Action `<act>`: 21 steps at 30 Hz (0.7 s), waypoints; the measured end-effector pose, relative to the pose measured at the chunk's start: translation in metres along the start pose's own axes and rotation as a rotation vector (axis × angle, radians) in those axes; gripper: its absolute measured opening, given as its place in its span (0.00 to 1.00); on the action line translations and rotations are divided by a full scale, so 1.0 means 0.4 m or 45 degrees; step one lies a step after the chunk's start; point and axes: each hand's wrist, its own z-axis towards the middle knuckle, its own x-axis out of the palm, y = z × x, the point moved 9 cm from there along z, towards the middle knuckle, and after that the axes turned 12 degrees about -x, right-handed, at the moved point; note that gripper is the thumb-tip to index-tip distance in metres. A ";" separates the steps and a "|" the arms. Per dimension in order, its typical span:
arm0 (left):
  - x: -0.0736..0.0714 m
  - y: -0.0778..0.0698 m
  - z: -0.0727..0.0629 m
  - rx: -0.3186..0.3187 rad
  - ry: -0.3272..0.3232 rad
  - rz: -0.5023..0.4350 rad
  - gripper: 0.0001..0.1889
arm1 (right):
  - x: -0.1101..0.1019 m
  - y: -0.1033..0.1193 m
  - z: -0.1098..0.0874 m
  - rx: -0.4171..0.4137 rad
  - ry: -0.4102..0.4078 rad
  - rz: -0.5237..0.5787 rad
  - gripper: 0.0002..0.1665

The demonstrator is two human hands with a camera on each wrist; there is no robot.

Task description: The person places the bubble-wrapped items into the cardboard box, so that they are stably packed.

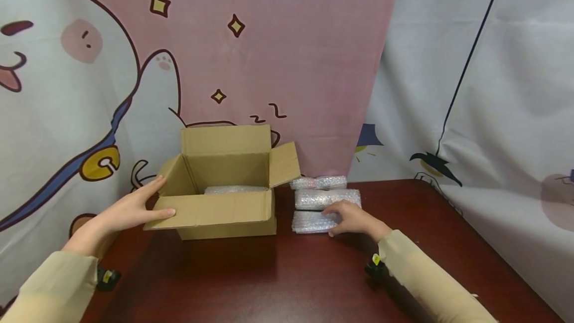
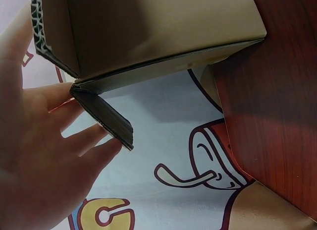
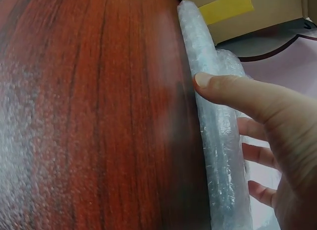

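An open cardboard box (image 1: 228,213) stands on the table, with a bubble-wrapped package (image 1: 233,189) visible inside. My left hand (image 1: 123,211) is at its left corner, the thumb on the front flap and nearly straight fingers against the left flap, as the left wrist view also shows. To the right of the box, several bubble-wrapped packages lie in a row. With the thumb on its near side and fingers over its far side, my right hand (image 1: 352,221) grips the nearest package (image 1: 309,222). In the right wrist view this package (image 3: 218,141) is a long, clear bundle.
Behind the gripped package lie a middle bubble-wrapped package (image 1: 325,198) and a far one (image 1: 329,182). The box's right flap (image 1: 284,163) sticks out toward them. A printed cloth (image 1: 287,64) hangs behind the dark red wooden table (image 1: 251,283).
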 end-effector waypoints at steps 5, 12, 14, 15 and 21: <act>0.000 0.000 0.001 0.005 -0.005 0.008 0.52 | 0.004 -0.001 -0.005 0.038 0.016 -0.015 0.33; 0.001 0.000 0.002 0.002 -0.001 0.005 0.52 | 0.010 -0.005 -0.009 0.046 0.020 0.045 0.34; 0.001 0.000 0.002 -0.001 -0.001 0.005 0.52 | 0.011 -0.006 -0.010 0.053 0.020 0.054 0.34; 0.001 0.000 0.002 -0.003 0.000 0.006 0.52 | 0.012 -0.008 -0.012 0.062 0.021 0.058 0.34; 0.000 -0.003 0.000 -0.008 -0.001 0.017 0.52 | 0.015 -0.014 -0.018 0.098 0.028 0.073 0.34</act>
